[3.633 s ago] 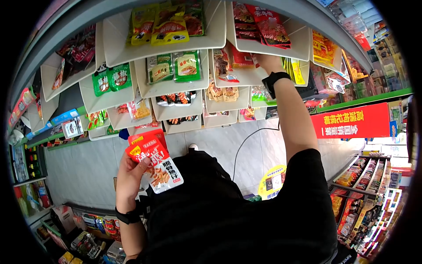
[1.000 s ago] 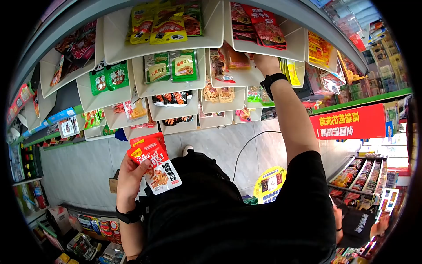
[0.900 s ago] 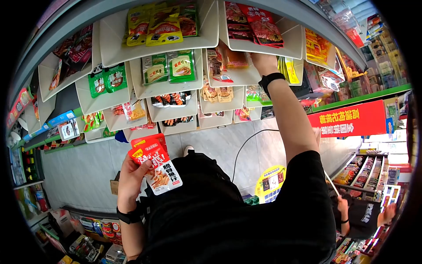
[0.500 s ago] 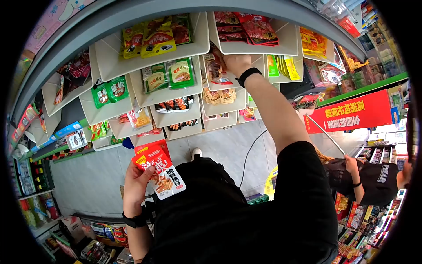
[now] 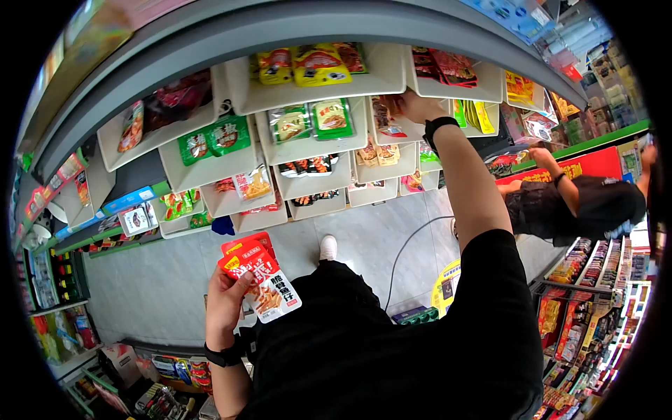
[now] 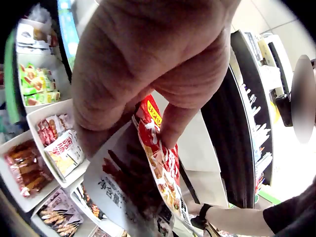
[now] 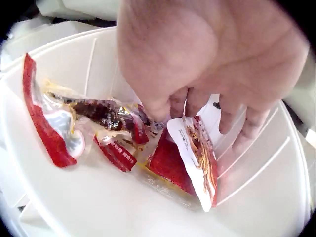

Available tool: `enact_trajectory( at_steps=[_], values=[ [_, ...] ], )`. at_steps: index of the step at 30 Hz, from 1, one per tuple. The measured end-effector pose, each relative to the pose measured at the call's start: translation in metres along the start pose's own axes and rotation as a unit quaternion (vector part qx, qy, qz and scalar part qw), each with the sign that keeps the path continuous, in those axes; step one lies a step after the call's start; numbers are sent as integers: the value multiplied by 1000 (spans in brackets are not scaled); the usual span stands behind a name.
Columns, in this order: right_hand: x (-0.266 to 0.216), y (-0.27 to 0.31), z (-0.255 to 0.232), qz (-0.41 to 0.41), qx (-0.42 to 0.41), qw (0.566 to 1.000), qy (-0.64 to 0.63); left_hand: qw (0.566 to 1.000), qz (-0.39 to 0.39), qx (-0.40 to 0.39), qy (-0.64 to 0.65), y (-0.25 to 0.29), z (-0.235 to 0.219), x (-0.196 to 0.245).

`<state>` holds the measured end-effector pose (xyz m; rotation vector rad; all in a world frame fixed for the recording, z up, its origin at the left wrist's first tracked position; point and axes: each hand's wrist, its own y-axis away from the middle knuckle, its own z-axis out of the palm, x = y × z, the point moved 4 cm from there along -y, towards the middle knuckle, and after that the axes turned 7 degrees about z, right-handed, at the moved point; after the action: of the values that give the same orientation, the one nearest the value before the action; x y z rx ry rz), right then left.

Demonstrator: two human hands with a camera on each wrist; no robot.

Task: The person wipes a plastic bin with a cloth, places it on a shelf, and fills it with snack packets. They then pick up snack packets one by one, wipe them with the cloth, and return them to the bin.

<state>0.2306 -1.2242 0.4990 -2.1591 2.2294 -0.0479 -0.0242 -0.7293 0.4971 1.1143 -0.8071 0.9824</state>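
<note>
My left hand (image 5: pixel 225 301) pinches several overlapping red and white snack packets (image 5: pixel 269 290) in front of my body. The left wrist view shows the thumb and fingers on either side of the packets (image 6: pixel 160 153). My right hand (image 5: pixel 420 108) reaches into a white bin in the second row. Seen from the right wrist, the hand (image 7: pixel 212 59) hangs over the bin (image 7: pixel 89 212), its fingers pinching the upper edge of a red and white packet (image 7: pixel 205 163), with some fingertips hidden. Clear-wrapped dark snacks (image 7: pixel 103 113) lie beside it.
Rows of white bins hold green packets (image 5: pixel 332 119), yellow packets (image 5: pixel 318 63) and others. A grey shelf edge (image 5: pixel 336 21) runs above them. Another person (image 5: pixel 584 199) is at the right by a red sign (image 5: pixel 609 161). A dark cable (image 5: pixel 402 252) crosses the floor.
The head view has shifted, so the bins sit lower and farther right. My right hand has moved leftward within its bin. The other person has moved up the right side. My left hand keeps its packets.
</note>
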Motion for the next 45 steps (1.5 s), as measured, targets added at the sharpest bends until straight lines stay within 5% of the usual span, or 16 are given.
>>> enact_trajectory(
  at_steps=[6,9,12,18,21,24,26,29,31,33,35,37,38,42,44,45],
  values=[
    [14,4,7,-2,122,992,28,999,10,30,-14,24,-68,21],
    [13,15,10,55,54,989,-128,998,12,64,5,33,-94,25],
    [15,23,18,141,24,985,-93,997,24,71,11,36,-102,24],
    [3,18,16,133,-96,980,-110,998,24,56,10,22,-75,18],
    [12,1,36,83,-50,995,-16,999,20,34,0,11,-47,22],
    [11,-9,39,82,-57,984,-144,999,17,42,-8,3,-26,23],
    [5,-9,27,12,27,990,-136,999,32,39,-4,-2,-20,19],
    [-1,0,4,49,53,990,-122,998,43,46,25,-1,-12,20],
    [-45,41,-54,138,72,983,-93,998,45,46,28,2,-18,14],
    [-53,61,-48,57,195,962,-182,998,37,49,30,8,-28,11],
    [-84,96,-42,90,150,955,-241,997,30,49,54,15,-43,9],
    [-146,138,-32,-3,117,950,-291,996,25,63,66,25,-62,14],
    [-191,165,-29,33,60,939,-336,995,28,66,65,33,-75,16],
    [-370,243,-13,-82,-181,830,-522,994,53,69,71,58,-126,23],
    [-456,278,-4,-163,-233,731,-621,993,57,68,73,77,-157,19],
    [-491,288,-34,-187,-314,749,-553,991,71,82,76,88,-171,20]
  ],
)
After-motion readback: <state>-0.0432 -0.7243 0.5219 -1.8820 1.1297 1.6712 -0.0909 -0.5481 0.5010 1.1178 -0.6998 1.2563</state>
